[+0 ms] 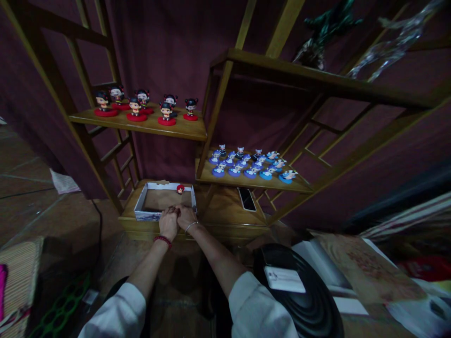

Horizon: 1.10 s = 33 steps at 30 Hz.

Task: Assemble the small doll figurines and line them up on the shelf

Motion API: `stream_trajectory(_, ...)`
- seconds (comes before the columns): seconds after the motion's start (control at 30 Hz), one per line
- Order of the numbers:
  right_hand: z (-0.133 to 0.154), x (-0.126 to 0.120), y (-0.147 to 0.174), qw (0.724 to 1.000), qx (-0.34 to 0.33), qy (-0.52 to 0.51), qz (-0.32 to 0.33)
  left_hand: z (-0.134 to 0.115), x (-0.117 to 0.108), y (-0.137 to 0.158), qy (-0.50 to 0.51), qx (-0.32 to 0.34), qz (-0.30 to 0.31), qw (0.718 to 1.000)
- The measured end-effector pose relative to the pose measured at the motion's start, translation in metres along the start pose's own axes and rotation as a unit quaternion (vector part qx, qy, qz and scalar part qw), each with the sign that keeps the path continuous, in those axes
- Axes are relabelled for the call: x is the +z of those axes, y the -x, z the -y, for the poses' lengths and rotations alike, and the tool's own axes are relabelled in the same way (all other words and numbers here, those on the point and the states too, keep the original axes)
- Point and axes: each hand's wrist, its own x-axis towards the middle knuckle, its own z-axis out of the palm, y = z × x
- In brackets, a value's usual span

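Both hands meet over the front edge of a shallow cardboard box (143,199) on the lowest shelf. My left hand (169,221), with a red bead bracelet above it, has its fingers curled in. My right hand (186,217), wearing a thin silvery bracelet, presses against it, also closed. Whatever lies between the fingers is hidden, and I cannot tell if they grip the box wall. Inside the box, near its back right corner, is a small red-haired figurine (180,189).
Several figurines on red bases (135,110) stand on the upper left shelf. The middle shelf (296,184) bears purple, blue and dark figurines (237,167). A phone (247,199) lies right of the box. Beside my right arm is a black ridged stool (313,300) holding a white package (284,280).
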Motion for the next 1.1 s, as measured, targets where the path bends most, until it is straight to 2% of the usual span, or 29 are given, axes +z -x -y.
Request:
stream_trajectory(0.3, 0.000, -0.001, -0.021, 0.999, 0.007, -0.023, 0.031, 0.011, -0.003, -0.014, 0.047, 0.009, 0.004, 0.999)
stream_trajectory(0.57, -0.007, -0.001, -0.044, 0.998, 0.037, -0.024, 0.045, 0.010, -0.010, -0.031, 0.091, 0.009, 0.069, 0.993)
stream_trajectory(0.73, -0.013, 0.000, -0.055, 0.997, 0.040, -0.013, 0.066, 0.010, -0.012, -0.036, 0.107, -0.020, 0.108, 0.988)
stream_trajectory(1.1, -0.018, 0.013, -0.065, 0.994, 0.047, -0.005, 0.101, 0.020, -0.012, -0.038, 0.096, -0.012, 0.143, 0.985)
